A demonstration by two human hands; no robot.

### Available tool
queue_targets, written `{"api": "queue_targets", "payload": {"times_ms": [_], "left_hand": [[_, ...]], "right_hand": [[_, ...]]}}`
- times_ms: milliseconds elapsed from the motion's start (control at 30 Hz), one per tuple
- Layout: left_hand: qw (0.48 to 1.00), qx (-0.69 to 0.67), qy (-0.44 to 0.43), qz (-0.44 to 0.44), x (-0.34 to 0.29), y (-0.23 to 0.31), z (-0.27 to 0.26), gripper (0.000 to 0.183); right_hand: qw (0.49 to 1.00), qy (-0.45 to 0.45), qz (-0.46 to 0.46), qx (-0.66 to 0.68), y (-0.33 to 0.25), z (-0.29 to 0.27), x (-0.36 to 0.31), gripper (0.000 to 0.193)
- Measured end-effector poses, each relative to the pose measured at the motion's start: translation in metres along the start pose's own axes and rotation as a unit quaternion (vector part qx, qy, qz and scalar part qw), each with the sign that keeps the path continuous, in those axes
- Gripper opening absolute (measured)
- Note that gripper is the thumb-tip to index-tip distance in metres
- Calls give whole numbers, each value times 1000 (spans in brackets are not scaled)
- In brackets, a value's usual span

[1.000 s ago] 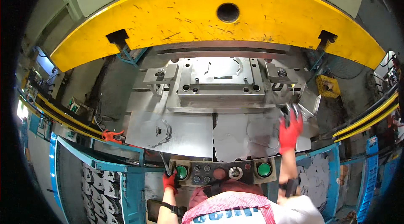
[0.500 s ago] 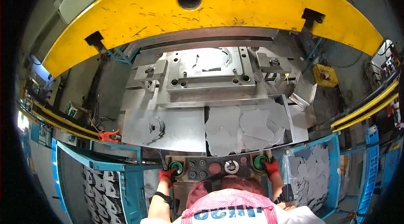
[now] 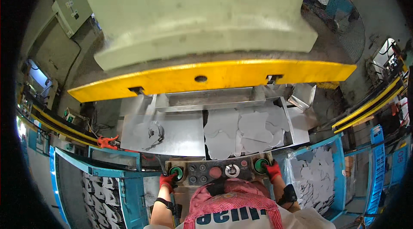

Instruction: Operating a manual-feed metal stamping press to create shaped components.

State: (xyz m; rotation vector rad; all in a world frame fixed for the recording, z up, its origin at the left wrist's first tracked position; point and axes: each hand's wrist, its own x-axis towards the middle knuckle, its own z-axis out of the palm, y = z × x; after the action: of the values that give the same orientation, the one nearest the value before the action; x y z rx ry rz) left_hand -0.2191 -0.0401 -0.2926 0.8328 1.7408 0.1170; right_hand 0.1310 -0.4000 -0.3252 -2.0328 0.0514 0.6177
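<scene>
- Touching the left green button (image 3: 174,171), at the near-left end of the control panel (image 3: 198,173), the red-gloved left hand (image 3: 167,181) could slip if its glove is slick; the fingers look bent, but whether that grip is wide, narrow or holding something cannot be told.
- The right green button (image 3: 260,165) sits at the panel's other end, with the red-gloved right hand (image 3: 272,170) at its outer edge; how tight this grip is cannot be told either. Uneven pressure between the hands could spoil the contact.
- A thin grey rod (image 3: 163,167) stands near the left hand, so a careless sideways sweep might knock it.
- Beyond the panel, grey flat pieces (image 3: 258,128) overlap on the right; a jolt could set the upper ones sliding.
- A dark ring-shaped patch (image 3: 155,132) marks the metal bench (image 3: 187,130); if it is a loose part, vibration might shift it.
- The yellow beam (image 3: 172,78) hangs low over a steel block (image 3: 211,104), hiding the space beneath; a badly seated piece there could go unnoticed, and fingers straying in could be crushed.
</scene>
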Motion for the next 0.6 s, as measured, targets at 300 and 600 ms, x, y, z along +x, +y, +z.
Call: {"api": "queue_targets", "payload": {"times_ms": [300,600], "left_hand": [[1000,0,1,-21,-3,7,5,74],[996,-81,6,23,-30,-18,-12,57]], "right_hand": [[996,35,-65,-53,54,2,29,52],[897,302,-264,-186,-157,-86,4,62]]}}
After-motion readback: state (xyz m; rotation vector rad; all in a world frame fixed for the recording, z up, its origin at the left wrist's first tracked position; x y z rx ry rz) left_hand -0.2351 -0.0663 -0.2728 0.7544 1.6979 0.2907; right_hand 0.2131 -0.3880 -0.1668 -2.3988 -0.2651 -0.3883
